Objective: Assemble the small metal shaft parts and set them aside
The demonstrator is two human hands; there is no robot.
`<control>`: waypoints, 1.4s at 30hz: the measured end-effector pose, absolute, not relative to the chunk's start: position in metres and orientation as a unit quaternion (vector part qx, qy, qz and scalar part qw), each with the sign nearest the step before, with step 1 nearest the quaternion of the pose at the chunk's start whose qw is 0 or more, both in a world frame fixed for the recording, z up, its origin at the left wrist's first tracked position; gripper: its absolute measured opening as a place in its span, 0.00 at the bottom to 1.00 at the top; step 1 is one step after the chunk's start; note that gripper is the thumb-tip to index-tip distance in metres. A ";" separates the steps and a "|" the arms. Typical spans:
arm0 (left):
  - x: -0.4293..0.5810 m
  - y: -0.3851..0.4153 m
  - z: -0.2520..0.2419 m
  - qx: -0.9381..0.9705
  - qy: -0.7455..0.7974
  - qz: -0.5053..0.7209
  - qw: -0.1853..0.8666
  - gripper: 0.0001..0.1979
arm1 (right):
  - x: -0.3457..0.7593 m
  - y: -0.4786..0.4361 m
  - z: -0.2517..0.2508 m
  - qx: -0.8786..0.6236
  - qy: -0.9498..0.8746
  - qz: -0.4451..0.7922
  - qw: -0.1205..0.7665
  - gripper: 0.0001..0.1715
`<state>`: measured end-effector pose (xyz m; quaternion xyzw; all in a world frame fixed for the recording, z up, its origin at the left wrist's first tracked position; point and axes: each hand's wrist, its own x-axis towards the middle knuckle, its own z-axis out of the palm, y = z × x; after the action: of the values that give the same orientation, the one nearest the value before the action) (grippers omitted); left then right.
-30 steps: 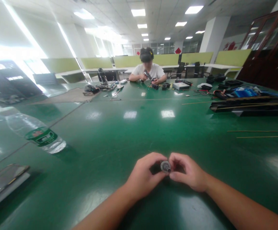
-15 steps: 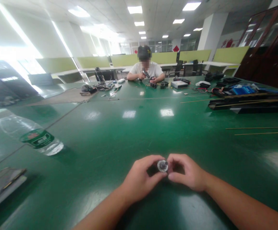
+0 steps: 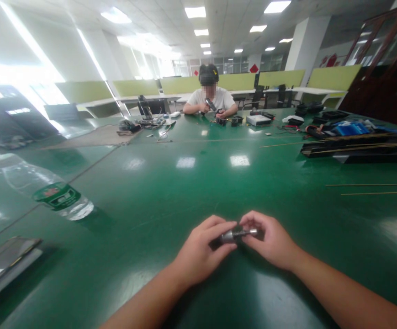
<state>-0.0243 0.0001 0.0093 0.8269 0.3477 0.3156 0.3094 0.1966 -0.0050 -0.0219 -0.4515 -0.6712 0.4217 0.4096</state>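
Low in the middle of the head view is a small metal cylinder with a thin shaft (image 3: pixel 232 236), lying sideways between my hands above the green table. My left hand (image 3: pixel 203 244) grips the thicker grey body between thumb and fingers. The narrow shaft, ending in a bright silver tip, points right. My right hand (image 3: pixel 268 237) has its thumb and curled fingers around that shaft end. Whether every fingertip touches the metal is too blurred to see.
A clear water bottle (image 3: pixel 61 199) with a green label stands left. Below it lies a flat grey device (image 3: pixel 9 262). Across the green table (image 3: pixel 171 192) sits a person (image 3: pixel 209 100) holding a tool. Thin rods, black trays (image 3: pixel 356 148) and a blue bundle (image 3: pixel 351 128) lie right.
The metal part has turned from showing its round end to lying sideways, its shaft now visible pointing right. My right fingers have moved up slightly and around the shaft.
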 end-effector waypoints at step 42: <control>-0.023 0.000 0.004 0.818 0.365 0.328 0.300 0.11 | 0.192 -0.011 -0.007 -0.455 -0.701 0.360 0.414 0.05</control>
<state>-0.0229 -0.0003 0.0037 0.8180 0.3647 0.3282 0.3004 0.1920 -0.0110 -0.0073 -0.4549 -0.7013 0.3605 0.4138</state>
